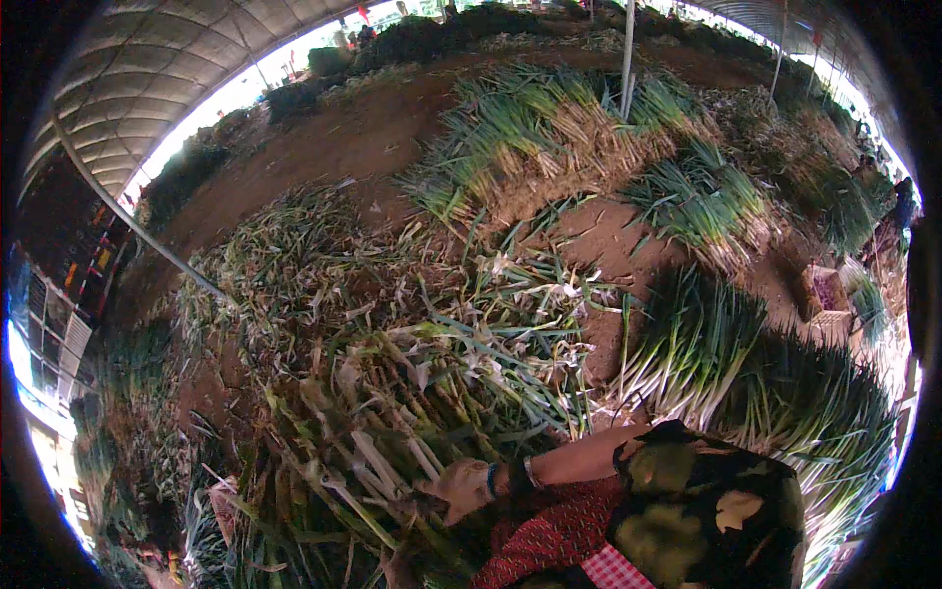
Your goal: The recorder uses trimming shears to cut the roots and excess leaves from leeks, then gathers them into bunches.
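Note:
My right hand (457, 490) comes in from the lower right, in a camouflage sleeve with bands at the wrist. Its fingers close around the stalks of long green onions (378, 459) heaped in front of me; the fingertips are partly hidden among them. These onions are untrimmed, with brownish outer leaves and soil on them. My left hand cannot be made out in the picture. Just beyond the heap lie stripped leaves and pale peelings (491, 344). Right of my arm rest cleaned green onions (687, 344) with white stems and dark green tops.
Large bundles of green onions (559, 137) lie farther off around a metal post (628, 59). A curved pole (137, 226) slants down on the left, near a dark vehicle (74, 236). A crate (829, 294) stands at the right. Bare soil (294, 147) shows beyond, under an arched roof.

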A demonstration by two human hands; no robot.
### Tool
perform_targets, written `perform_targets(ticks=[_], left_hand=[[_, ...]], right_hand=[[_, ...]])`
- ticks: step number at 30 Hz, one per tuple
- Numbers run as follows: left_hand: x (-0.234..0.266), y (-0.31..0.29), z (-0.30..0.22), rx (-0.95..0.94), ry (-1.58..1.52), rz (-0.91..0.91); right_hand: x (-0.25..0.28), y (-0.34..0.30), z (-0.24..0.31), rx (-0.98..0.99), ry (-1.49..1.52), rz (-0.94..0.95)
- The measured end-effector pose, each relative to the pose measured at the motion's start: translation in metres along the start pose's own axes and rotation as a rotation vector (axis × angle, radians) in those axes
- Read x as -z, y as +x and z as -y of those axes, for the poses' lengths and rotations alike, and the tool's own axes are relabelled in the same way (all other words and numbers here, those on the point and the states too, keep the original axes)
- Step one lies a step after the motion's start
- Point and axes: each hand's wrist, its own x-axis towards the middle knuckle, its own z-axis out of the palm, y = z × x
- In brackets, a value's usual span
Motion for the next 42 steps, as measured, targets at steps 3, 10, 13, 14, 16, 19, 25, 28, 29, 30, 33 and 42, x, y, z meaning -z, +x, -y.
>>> perform_targets(ticks=[3, 10, 13, 14, 16, 19, 25, 28, 29, 30, 33, 42], left_hand=[[0.001, -0.004, -0.001, -0.043, -0.042, -0.025], [0.004, -0.018, -0.002, -0.080, -0.114, -0.046], [-0.012, -0.027, -0.021, -0.009, -0.272, -0.017], [-0.005, -0.021, -0.009, -0.056, -0.208, -0.057], [0.014, -0.023, 0.011, -0.094, -0.145, -0.110], [0.014, -0.041, 0.000, -0.029, -0.138, -0.148], [0.007, -0.036, 0.022, 0.025, -0.090, -0.149], [0.013, -0.030, 0.042, -0.059, -0.012, -0.177], [0.014, -0.028, 0.047, -0.079, 0.017, -0.201], [0.014, -0.025, 0.050, -0.100, 0.044, -0.217], [0.002, -0.038, 0.013, -0.009, -0.043, -0.113], [0.016, -0.048, 0.012, -0.147, 0.784, -0.153]], right_hand=[[0.116, -0.034, 0.026, 0.076, 0.222, 0.074], [0.091, -0.026, 0.020, 0.057, 0.107, -0.023], [0.100, -0.028, 0.024, 0.028, 0.061, -0.044], [0.111, -0.028, 0.035, 0.015, 0.095, 0.003], [0.125, -0.013, 0.056, 0.008, 0.155, 0.099], [0.120, 0.014, 0.062, 0.002, 0.145, 0.086], [0.103, 0.061, 0.051, 0.004, 0.028, 0.023], [0.125, 0.084, 0.054, -0.051, 0.121, 0.086], [0.120, 0.092, 0.052, -0.017, 0.073, 0.002], [0.120, 0.096, 0.051, -0.034, 0.069, 0.022], [0.115, 0.104, 0.039, -0.072, 0.016, 0.034], [0.061, 0.019, 0.013, 0.283, 0.043, -0.023]])
